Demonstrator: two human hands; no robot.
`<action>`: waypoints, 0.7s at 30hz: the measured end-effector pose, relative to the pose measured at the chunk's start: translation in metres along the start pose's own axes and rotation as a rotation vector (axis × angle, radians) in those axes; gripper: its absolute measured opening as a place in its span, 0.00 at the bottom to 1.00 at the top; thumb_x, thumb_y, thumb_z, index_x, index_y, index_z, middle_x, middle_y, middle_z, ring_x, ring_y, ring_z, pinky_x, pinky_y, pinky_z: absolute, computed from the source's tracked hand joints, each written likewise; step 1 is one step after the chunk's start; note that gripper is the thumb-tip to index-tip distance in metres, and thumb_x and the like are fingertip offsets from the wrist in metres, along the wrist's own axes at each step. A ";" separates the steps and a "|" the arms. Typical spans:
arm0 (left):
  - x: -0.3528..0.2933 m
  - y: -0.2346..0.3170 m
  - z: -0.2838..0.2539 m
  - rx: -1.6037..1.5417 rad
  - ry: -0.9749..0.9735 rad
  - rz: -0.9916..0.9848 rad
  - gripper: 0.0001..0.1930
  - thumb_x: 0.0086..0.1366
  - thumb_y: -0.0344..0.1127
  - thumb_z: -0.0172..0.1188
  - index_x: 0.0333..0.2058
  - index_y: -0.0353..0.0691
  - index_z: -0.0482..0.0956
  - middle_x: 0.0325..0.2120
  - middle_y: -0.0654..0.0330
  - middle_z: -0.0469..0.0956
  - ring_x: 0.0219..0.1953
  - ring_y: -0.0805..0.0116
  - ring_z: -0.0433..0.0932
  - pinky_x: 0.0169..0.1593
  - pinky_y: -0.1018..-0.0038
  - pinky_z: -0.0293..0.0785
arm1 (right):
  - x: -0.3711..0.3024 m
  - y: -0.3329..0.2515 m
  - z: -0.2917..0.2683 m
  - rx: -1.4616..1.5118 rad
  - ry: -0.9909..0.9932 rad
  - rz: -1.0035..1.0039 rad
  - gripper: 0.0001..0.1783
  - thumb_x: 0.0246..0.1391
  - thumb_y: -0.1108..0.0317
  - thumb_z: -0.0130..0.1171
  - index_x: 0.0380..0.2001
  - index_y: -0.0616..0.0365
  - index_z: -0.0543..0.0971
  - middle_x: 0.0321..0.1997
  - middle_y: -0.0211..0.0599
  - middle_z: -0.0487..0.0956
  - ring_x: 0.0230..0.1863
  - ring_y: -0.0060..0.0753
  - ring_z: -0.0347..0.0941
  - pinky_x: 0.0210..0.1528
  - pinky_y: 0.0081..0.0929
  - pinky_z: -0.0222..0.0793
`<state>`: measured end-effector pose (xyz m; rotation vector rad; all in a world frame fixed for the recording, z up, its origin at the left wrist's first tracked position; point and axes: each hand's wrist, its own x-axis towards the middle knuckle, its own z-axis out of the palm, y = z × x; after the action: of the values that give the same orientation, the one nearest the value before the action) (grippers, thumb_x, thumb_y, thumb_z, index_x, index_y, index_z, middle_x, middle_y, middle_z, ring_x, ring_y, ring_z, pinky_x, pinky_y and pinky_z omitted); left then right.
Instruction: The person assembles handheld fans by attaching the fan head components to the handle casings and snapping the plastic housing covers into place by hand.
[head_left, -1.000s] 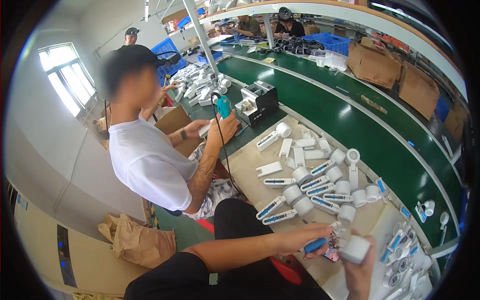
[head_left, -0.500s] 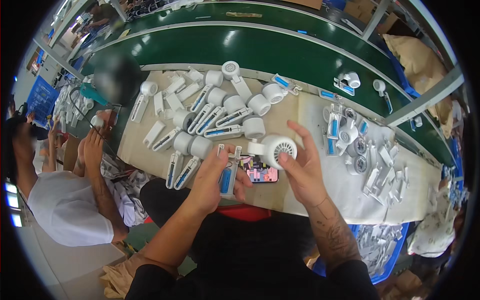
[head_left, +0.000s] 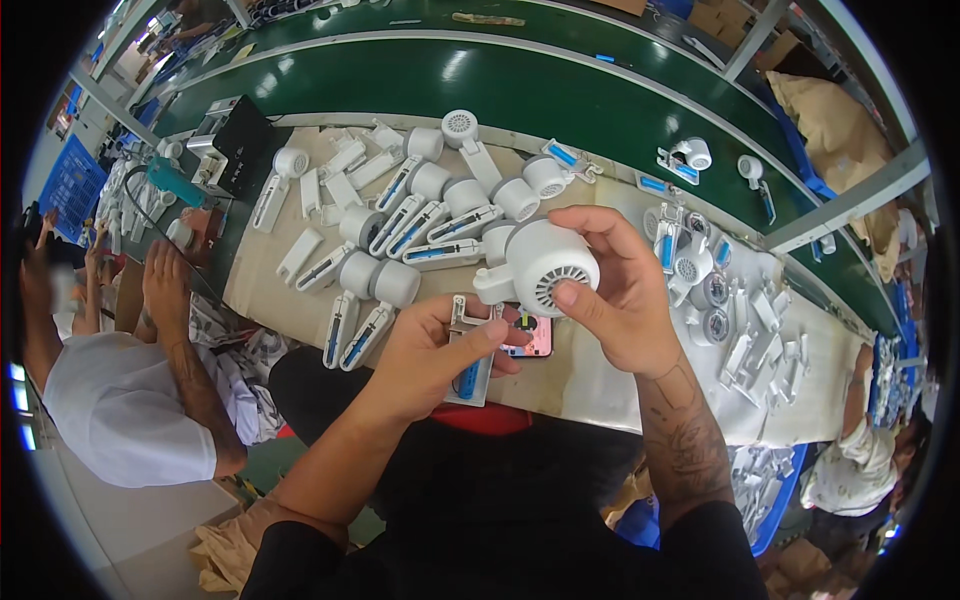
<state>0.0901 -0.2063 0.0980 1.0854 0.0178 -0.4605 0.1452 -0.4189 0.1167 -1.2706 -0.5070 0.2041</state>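
Observation:
A white round fan head (head_left: 540, 262) with a slotted grille is in my right hand (head_left: 635, 300). My thumb presses on its grille and my fingers wrap behind the housing. My left hand (head_left: 425, 360) holds a white handle shell (head_left: 486, 384) with a blue battery inside, thumb laid across it. The fan head's short neck is close above the handle's upper end; whether wires join them I cannot make out. Behind my left fingertips lies a phone (head_left: 540, 338) with a lit screen, partly covered.
Many white fans (head_left: 408, 235) with blue batteries lie to the left on the table. More fan heads and shells (head_left: 755, 340) lie on the right. Beyond runs a green conveyor belt (head_left: 480, 95). A teal power tool (head_left: 172, 180) and a co-worker's hand (head_left: 165, 285) are at far left.
My right hand has lifted the fan head and turned it slightly. My left hand has shifted to the right with the handle shell, its thumb now across the shell. The view has shifted a little.

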 end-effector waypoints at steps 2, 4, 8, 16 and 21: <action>0.003 0.000 0.002 0.032 0.026 0.002 0.14 0.68 0.36 0.61 0.44 0.30 0.78 0.38 0.51 0.83 0.37 0.67 0.83 0.39 0.72 0.82 | 0.000 -0.001 -0.001 0.000 -0.001 0.012 0.29 0.56 0.72 0.67 0.59 0.63 0.68 0.53 0.39 0.76 0.54 0.29 0.73 0.58 0.29 0.69; 0.005 -0.001 0.003 0.033 0.028 -0.008 0.13 0.68 0.36 0.61 0.43 0.30 0.78 0.37 0.52 0.83 0.35 0.68 0.83 0.38 0.73 0.82 | -0.001 -0.004 -0.004 -0.018 -0.015 0.017 0.28 0.56 0.72 0.67 0.58 0.63 0.69 0.52 0.39 0.76 0.54 0.29 0.73 0.58 0.29 0.69; 0.005 -0.004 0.011 0.120 -0.007 -0.092 0.11 0.68 0.34 0.61 0.43 0.32 0.80 0.34 0.56 0.83 0.31 0.72 0.81 0.36 0.76 0.80 | 0.004 -0.014 -0.023 -0.106 -0.156 0.072 0.27 0.55 0.74 0.67 0.57 0.64 0.72 0.52 0.39 0.77 0.54 0.30 0.74 0.58 0.30 0.70; 0.006 -0.010 0.022 0.111 -0.094 -0.179 0.12 0.66 0.34 0.63 0.44 0.33 0.80 0.32 0.57 0.83 0.27 0.74 0.80 0.32 0.77 0.79 | 0.030 -0.030 -0.038 -0.138 -0.402 0.227 0.27 0.51 0.73 0.70 0.55 0.66 0.75 0.49 0.37 0.78 0.51 0.26 0.75 0.56 0.25 0.70; 0.007 -0.015 0.023 0.075 -0.082 -0.192 0.11 0.66 0.33 0.63 0.43 0.33 0.80 0.32 0.57 0.83 0.26 0.73 0.81 0.32 0.76 0.79 | 0.035 -0.036 -0.039 -0.238 -0.512 0.281 0.27 0.51 0.73 0.70 0.55 0.63 0.76 0.49 0.36 0.79 0.50 0.26 0.76 0.55 0.24 0.71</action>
<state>0.0864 -0.2343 0.0946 1.1431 0.0329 -0.6828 0.1896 -0.4482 0.1511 -1.5254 -0.8052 0.7353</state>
